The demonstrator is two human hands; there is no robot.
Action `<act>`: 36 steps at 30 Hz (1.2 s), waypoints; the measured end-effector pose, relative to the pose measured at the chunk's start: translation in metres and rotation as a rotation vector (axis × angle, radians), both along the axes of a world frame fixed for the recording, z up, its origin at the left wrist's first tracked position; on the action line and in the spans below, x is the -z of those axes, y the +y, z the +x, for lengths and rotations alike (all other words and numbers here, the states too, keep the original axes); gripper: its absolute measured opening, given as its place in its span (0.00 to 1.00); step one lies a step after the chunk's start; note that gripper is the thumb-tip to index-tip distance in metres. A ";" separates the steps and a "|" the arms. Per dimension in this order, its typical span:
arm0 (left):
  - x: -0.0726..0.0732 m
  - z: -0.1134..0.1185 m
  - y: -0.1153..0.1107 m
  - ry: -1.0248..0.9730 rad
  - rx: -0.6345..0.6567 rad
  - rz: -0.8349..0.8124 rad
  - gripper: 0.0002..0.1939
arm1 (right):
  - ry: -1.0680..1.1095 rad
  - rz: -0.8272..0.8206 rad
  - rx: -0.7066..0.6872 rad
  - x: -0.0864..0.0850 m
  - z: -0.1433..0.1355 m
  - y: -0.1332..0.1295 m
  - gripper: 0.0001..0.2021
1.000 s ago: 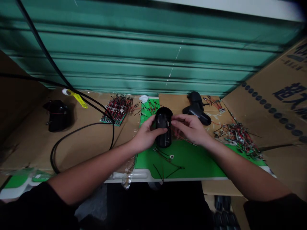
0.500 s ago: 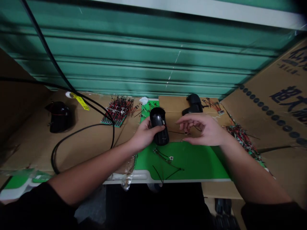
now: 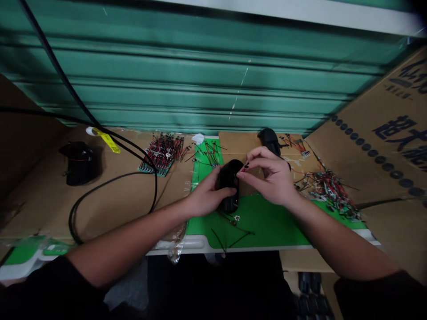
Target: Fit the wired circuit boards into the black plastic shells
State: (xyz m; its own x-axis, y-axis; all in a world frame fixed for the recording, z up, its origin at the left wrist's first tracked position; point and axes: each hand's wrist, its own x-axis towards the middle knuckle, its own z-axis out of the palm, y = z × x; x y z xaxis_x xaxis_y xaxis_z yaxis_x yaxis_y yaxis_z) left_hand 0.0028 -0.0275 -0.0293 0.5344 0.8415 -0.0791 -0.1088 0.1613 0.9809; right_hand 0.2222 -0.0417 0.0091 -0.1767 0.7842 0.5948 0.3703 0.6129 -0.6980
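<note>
My left hand (image 3: pixel 207 195) is wrapped round a glossy black plastic housing (image 3: pixel 229 180), its thumb lying across the front. The housing is tilted over the green mat. At its upper right edge, my right hand (image 3: pixel 271 180) pinches a small dark part with a reddish wire (image 3: pixel 246 166) between thumb and fingertips. The part is too small to make out fully. Just below the housing, loose wires with a small white connector (image 3: pixel 236 218) lie on the green mat (image 3: pixel 270 222). Behind my right hand stands another black housing (image 3: pixel 268 138), partly hidden.
On the cardboard at left sit wired circuit boards (image 3: pixel 162 155) and a black housing (image 3: pixel 80 164). A black cable (image 3: pixel 70 222) with a yellow tag (image 3: pixel 108 141) loops there. Tangled wired boards (image 3: pixel 335 193) lie at right by a cardboard wall (image 3: pixel 376 155). Black housings (image 3: pixel 312 302) lie below the table.
My right hand has moved left, up to the housing's edge, and its fingers have closed into a pinch. The left hand has shifted the housing slightly right and down.
</note>
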 end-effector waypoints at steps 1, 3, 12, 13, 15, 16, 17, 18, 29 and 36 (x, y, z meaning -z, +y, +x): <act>-0.001 0.000 0.000 -0.022 0.011 -0.010 0.35 | 0.017 -0.020 0.024 0.004 -0.003 0.001 0.04; -0.004 0.002 -0.001 -0.062 0.025 -0.024 0.31 | 0.057 -0.056 0.041 0.012 -0.007 0.003 0.05; -0.007 0.004 -0.002 -0.084 0.016 -0.035 0.25 | 0.268 -0.205 0.055 0.029 -0.017 0.010 0.15; -0.007 0.004 -0.002 -0.078 0.018 -0.022 0.24 | 0.280 -0.236 0.043 0.030 -0.017 0.010 0.16; -0.008 0.004 -0.002 -0.073 0.026 0.005 0.24 | 0.306 -0.292 0.019 0.031 -0.019 0.010 0.16; -0.008 0.004 -0.002 -0.072 0.032 0.019 0.23 | 0.322 -0.311 0.006 0.031 -0.019 0.010 0.16; -0.008 0.004 -0.001 -0.071 0.039 0.032 0.23 | 0.336 -0.321 -0.005 0.033 -0.020 0.010 0.16; -0.009 0.004 -0.001 -0.068 0.045 0.045 0.22 | 0.346 -0.322 -0.013 0.034 -0.020 0.011 0.15; -0.003 0.001 0.005 0.053 0.020 0.080 0.21 | 0.062 -0.086 -0.006 0.016 -0.009 0.010 0.10; -0.004 0.002 0.004 0.038 0.027 0.101 0.20 | -0.271 0.161 0.107 0.008 -0.001 0.004 0.07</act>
